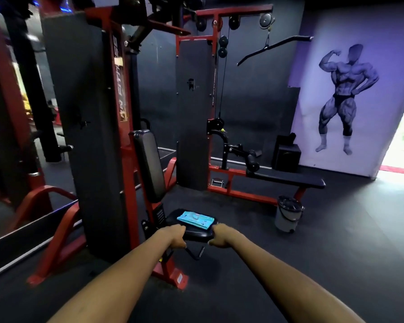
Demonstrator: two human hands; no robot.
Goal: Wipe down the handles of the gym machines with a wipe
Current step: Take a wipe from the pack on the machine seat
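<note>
Both hands, left hand (174, 235) and right hand (221, 236), reach the seat (196, 234); fingers curled, grip unclear. Wipe pack (195, 219) lies on the seat, no wipe out, handles apparently unwiped.

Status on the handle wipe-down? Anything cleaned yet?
Nothing looks wiped yet. The wipes pack lies on the machine seat, no loose wipe visible. Left hand and right hand are at the seat's front edge, fingers curled; whether they hold anything is unclear. Left: pull a wipe, then handles such as the lat bar.
</note>
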